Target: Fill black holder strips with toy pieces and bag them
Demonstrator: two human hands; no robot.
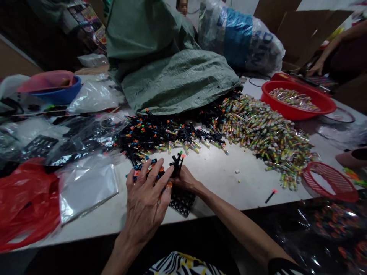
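left hand (146, 202) splayed open over black plastic sprigs (172, 135), right hand (185, 180) gripping one upright sprig (177, 163), wrapped candy sticks (263, 135) just beyond

Two hands (left hand (146, 206), right hand (185, 180)), one red basin (282, 104), one blue bowl (57, 95), one red slotted basket (335, 178).

Blue "ND" on plastic bag (246, 42)

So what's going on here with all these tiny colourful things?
A person is working at a white table. Their right hand holds a small bunch of black plastic sticks with coloured tips, and their left hand is spread over more of them. A big heap of those sticks lies beside a heap of wrapped sweets, and more sweets sit in a red basin. Another person's hand shows at the far right.
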